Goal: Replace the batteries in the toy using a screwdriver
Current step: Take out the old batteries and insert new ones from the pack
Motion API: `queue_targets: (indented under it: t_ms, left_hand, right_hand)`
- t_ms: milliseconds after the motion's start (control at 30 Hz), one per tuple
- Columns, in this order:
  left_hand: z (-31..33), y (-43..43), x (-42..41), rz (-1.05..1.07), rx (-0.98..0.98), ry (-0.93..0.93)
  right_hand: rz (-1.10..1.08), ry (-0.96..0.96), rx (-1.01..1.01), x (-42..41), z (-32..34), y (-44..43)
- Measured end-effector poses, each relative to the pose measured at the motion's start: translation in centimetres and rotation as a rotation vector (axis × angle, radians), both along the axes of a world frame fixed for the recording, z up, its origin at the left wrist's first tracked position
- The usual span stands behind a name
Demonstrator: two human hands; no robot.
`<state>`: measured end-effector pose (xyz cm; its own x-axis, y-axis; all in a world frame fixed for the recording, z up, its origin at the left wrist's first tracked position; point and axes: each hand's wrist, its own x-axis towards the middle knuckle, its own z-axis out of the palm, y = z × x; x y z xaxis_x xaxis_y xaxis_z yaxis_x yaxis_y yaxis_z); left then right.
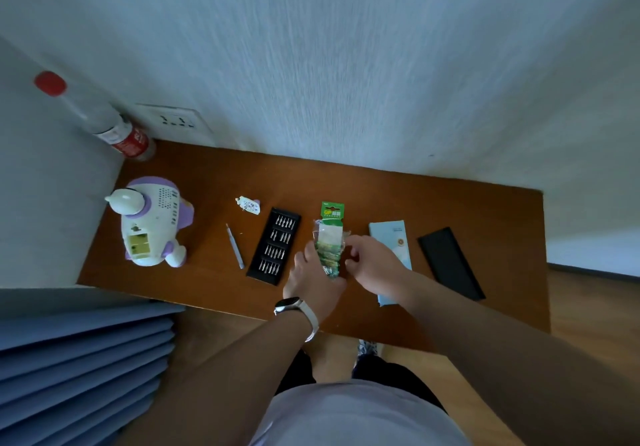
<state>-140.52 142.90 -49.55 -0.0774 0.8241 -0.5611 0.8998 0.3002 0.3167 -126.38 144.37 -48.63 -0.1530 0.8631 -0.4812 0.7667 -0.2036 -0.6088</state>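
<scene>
Left hand [313,272] grips, right hand [372,262] pinches the battery pack [330,237]
Pack between both hands, just right of the bit case [275,246]; toy [152,223] well left of it

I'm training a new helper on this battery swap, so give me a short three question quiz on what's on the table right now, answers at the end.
1. True or false: the toy lies with its battery compartment uncovered.
2. Which tool lies on the table between the toy and the bit case?
3. What do the left hand and the right hand hold together? A the toy, B the battery pack, C the bit case.
Key: 1 true. 2 the screwdriver. 3 B.
</scene>
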Motion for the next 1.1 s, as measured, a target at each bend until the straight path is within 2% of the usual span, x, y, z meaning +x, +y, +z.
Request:
queue_targets:
  t_ms: [267, 533, 867, 1100]
  left_hand:
    - [0.2, 0.0, -1.7, 0.044, 0.032, -0.152]
    - [0.1, -0.7, -2.0, 0.015, 0.024, -0.146]
    - [0.1, -1.0, -2.8, 0.035, 0.025, -0.194]
    - [-0.2, -1.0, -3.3, -0.003, 0.030, -0.186]
  right_hand:
    - [-0.070, 0.061, -0.033, -1.2, -0.5, -0.2]
    - [-0.223, 0.035, -0.087, -2.6, -1.2, 0.1]
    - [-0.131, -0.039, -0.118, -3.6, -1.5, 0.0]
    - [-0.087, 0.009, -0.182, -3.4, -1.6, 0.0]
